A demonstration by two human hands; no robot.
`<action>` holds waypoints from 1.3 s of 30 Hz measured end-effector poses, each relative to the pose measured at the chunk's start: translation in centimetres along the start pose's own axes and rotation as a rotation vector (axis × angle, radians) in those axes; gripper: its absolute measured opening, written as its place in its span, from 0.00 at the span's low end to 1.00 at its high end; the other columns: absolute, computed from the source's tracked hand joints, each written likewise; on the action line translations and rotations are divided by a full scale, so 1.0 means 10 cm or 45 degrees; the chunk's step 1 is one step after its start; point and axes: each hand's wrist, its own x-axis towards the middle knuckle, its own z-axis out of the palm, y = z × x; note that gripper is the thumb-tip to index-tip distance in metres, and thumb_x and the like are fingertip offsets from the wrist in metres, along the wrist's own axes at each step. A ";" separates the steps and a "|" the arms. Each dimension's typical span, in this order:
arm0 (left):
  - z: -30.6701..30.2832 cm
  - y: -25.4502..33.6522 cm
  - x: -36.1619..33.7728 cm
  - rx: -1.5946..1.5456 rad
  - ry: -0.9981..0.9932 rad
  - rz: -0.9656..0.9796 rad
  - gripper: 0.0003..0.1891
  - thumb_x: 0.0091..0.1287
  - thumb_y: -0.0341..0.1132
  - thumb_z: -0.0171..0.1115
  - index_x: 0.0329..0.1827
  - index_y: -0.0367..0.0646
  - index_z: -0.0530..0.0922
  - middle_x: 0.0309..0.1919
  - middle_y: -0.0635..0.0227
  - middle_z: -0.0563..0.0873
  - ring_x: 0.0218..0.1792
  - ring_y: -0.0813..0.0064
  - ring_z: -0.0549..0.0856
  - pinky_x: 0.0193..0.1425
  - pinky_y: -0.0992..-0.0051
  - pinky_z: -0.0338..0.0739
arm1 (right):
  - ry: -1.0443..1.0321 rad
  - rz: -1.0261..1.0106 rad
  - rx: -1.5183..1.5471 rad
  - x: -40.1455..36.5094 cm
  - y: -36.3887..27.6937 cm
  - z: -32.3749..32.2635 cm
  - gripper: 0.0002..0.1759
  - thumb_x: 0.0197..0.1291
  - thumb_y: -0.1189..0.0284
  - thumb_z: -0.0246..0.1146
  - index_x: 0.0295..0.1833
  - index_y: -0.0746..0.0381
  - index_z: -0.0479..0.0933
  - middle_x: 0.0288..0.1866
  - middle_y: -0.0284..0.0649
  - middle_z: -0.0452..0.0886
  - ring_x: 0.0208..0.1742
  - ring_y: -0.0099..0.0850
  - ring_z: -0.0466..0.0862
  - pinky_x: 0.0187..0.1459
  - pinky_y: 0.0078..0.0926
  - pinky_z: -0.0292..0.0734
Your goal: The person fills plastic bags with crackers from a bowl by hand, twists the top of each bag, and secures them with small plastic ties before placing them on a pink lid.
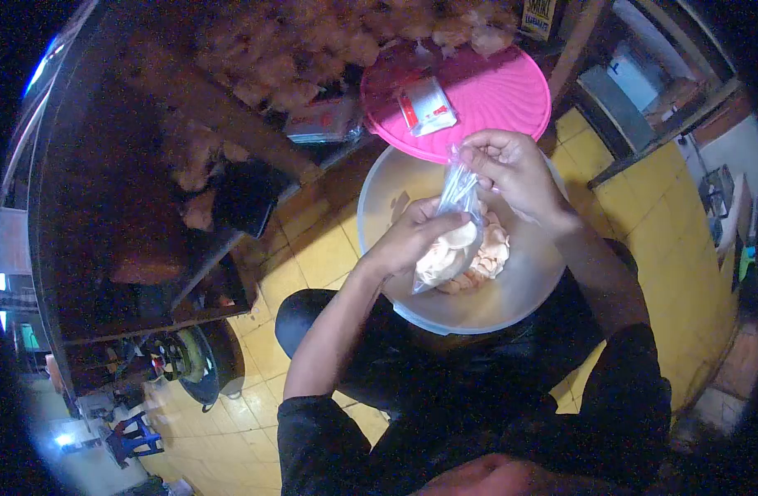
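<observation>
A clear plastic bag (452, 248) with pale, thin chips inside is held above a large whitish tub (532, 277). My left hand (420, 236) is closed around the bag's middle, thumb across the front. At the top, my right hand (507, 169) pinches the bag's gathered, twisted neck between closed fingers. More chips (493, 248) lie in the bottom of the tub, partly hidden behind the bag and my left hand. The tub rests at my crossed legs.
A pink lid (503, 99) overlaps the tub's far rim, with a red-and-white packet (427, 106) on it. Further packs (321, 120) lie left of the lid, near a dark wooden frame (255, 124). A wooden shelf (627, 165) stands right, on yellow floor tiles (313, 236).
</observation>
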 end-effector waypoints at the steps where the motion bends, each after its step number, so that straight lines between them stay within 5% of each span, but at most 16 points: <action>1: -0.01 0.01 0.00 -0.091 0.004 -0.068 0.14 0.71 0.38 0.59 0.52 0.38 0.80 0.40 0.70 0.86 0.38 0.83 0.84 0.43 0.80 0.79 | 0.049 0.022 0.101 0.01 0.02 0.00 0.09 0.66 0.74 0.63 0.49 0.67 0.79 0.29 0.29 0.79 0.25 0.15 0.73 0.27 0.12 0.68; 5: -0.05 -0.05 0.00 -0.289 0.067 0.027 0.15 0.69 0.38 0.60 0.52 0.37 0.77 0.40 0.63 0.86 0.36 0.74 0.87 0.40 0.74 0.84 | 0.166 0.096 0.256 0.04 0.10 0.08 0.14 0.68 0.70 0.61 0.56 0.66 0.76 0.39 0.32 0.81 0.37 0.19 0.78 0.41 0.19 0.75; 6: -0.08 -0.09 0.02 -0.250 0.049 0.060 0.15 0.67 0.38 0.62 0.51 0.38 0.77 0.39 0.62 0.86 0.36 0.72 0.87 0.42 0.73 0.85 | 0.025 -0.016 0.318 -0.04 0.14 0.18 0.17 0.70 0.66 0.58 0.58 0.66 0.75 0.47 0.35 0.82 0.49 0.24 0.80 0.52 0.26 0.75; 9: 0.00 -0.10 0.02 -0.249 0.041 0.004 0.14 0.66 0.36 0.63 0.51 0.39 0.77 0.38 0.64 0.85 0.36 0.72 0.87 0.44 0.73 0.84 | -0.293 0.140 0.113 -0.16 0.18 0.31 0.19 0.71 0.64 0.57 0.59 0.67 0.75 0.51 0.38 0.82 0.54 0.28 0.80 0.56 0.29 0.75; 11: 0.24 0.04 -0.02 -0.374 0.365 0.113 0.14 0.65 0.34 0.65 0.51 0.39 0.77 0.39 0.67 0.85 0.36 0.74 0.87 0.42 0.73 0.83 | -0.397 0.155 0.213 -0.10 0.19 0.29 0.18 0.72 0.62 0.55 0.52 0.68 0.76 0.49 0.41 0.83 0.51 0.29 0.81 0.54 0.30 0.76; 13: 0.10 0.06 -0.04 -0.262 0.009 -0.159 0.12 0.66 0.35 0.64 0.49 0.41 0.78 0.40 0.68 0.85 0.39 0.76 0.86 0.41 0.76 0.81 | -0.152 0.195 0.368 -0.10 0.15 0.28 0.20 0.74 0.60 0.51 0.42 0.67 0.75 0.46 0.46 0.83 0.47 0.31 0.82 0.52 0.30 0.77; 15: 0.06 0.01 -0.02 -0.216 -0.018 -0.104 0.13 0.65 0.39 0.66 0.49 0.44 0.79 0.42 0.68 0.85 0.42 0.77 0.85 0.45 0.76 0.80 | -0.181 0.266 0.386 -0.08 0.10 0.23 0.16 0.75 0.64 0.50 0.34 0.62 0.70 0.45 0.48 0.81 0.51 0.33 0.81 0.53 0.31 0.77; 19: 0.09 0.07 -0.10 0.385 0.028 0.057 0.24 0.65 0.46 0.66 0.57 0.39 0.77 0.45 0.63 0.85 0.45 0.71 0.85 0.52 0.71 0.78 | -0.024 0.319 0.316 -0.02 0.07 0.16 0.17 0.75 0.63 0.48 0.34 0.62 0.70 0.38 0.46 0.81 0.42 0.32 0.82 0.46 0.30 0.79; 23: 0.04 -0.07 -0.13 1.424 0.562 0.395 0.35 0.68 0.59 0.56 0.66 0.36 0.71 0.51 0.52 0.84 0.55 0.59 0.82 0.65 0.62 0.69 | 0.147 0.086 0.255 0.03 0.15 0.06 0.18 0.74 0.60 0.48 0.41 0.62 0.75 0.35 0.41 0.84 0.35 0.27 0.83 0.39 0.28 0.80; 25: 0.00 -0.06 -0.09 0.675 0.235 -0.056 0.38 0.72 0.64 0.43 0.68 0.36 0.66 0.54 0.55 0.83 0.54 0.60 0.82 0.64 0.61 0.71 | 0.087 -0.141 -0.099 -0.02 0.27 0.11 0.18 0.74 0.60 0.48 0.45 0.62 0.76 0.34 0.37 0.84 0.37 0.25 0.83 0.40 0.28 0.79; 26: 0.08 0.03 -0.09 -0.006 -0.026 -0.129 0.38 0.73 0.65 0.36 0.67 0.37 0.66 0.54 0.58 0.83 0.52 0.62 0.83 0.62 0.63 0.74 | 0.025 -0.373 -0.439 -0.08 0.19 0.19 0.15 0.70 0.63 0.52 0.48 0.63 0.77 0.42 0.41 0.83 0.48 0.32 0.82 0.51 0.31 0.77; 27: 0.11 -0.02 -0.08 -0.001 -0.018 -0.125 0.38 0.73 0.65 0.36 0.67 0.37 0.66 0.54 0.58 0.83 0.52 0.62 0.83 0.62 0.63 0.74 | -0.010 -0.779 -0.742 -0.12 0.09 0.30 0.12 0.63 0.65 0.58 0.44 0.62 0.79 0.55 0.45 0.79 0.61 0.38 0.76 0.64 0.36 0.68; 29: 0.19 -0.10 -0.11 -1.118 -0.522 -0.102 0.34 0.75 0.62 0.35 0.69 0.45 0.66 0.63 0.63 0.77 0.63 0.62 0.77 0.68 0.61 0.72 | -0.199 -1.086 -1.408 -0.21 -0.11 0.36 0.12 0.54 0.63 0.61 0.36 0.60 0.80 0.66 0.42 0.73 0.69 0.41 0.69 0.70 0.41 0.59; 30: 0.21 -0.12 -0.12 -0.862 -0.053 -0.186 0.31 0.75 0.60 0.39 0.69 0.46 0.65 0.62 0.61 0.77 0.62 0.64 0.78 0.64 0.63 0.76 | -0.204 -1.094 -1.409 -0.25 -0.10 0.39 0.12 0.54 0.63 0.61 0.36 0.60 0.80 0.66 0.42 0.73 0.69 0.41 0.69 0.70 0.41 0.59; 38: 0.12 0.01 -0.11 -1.181 -0.068 0.123 0.18 0.74 0.50 0.51 0.56 0.48 0.75 0.50 0.68 0.81 0.53 0.70 0.82 0.50 0.69 0.82 | -0.322 -1.334 -1.435 -0.36 0.06 0.43 0.15 0.51 0.56 0.63 0.29 0.58 0.76 0.69 0.38 0.72 0.69 0.41 0.68 0.70 0.48 0.55; 39: 0.20 0.07 -0.13 -1.105 0.160 0.133 0.16 0.73 0.49 0.53 0.53 0.49 0.76 0.46 0.70 0.81 0.49 0.72 0.81 0.48 0.69 0.80 | -0.278 -1.332 -1.379 -0.35 0.06 0.43 0.17 0.53 0.55 0.62 0.29 0.59 0.76 0.69 0.40 0.72 0.68 0.42 0.69 0.69 0.47 0.56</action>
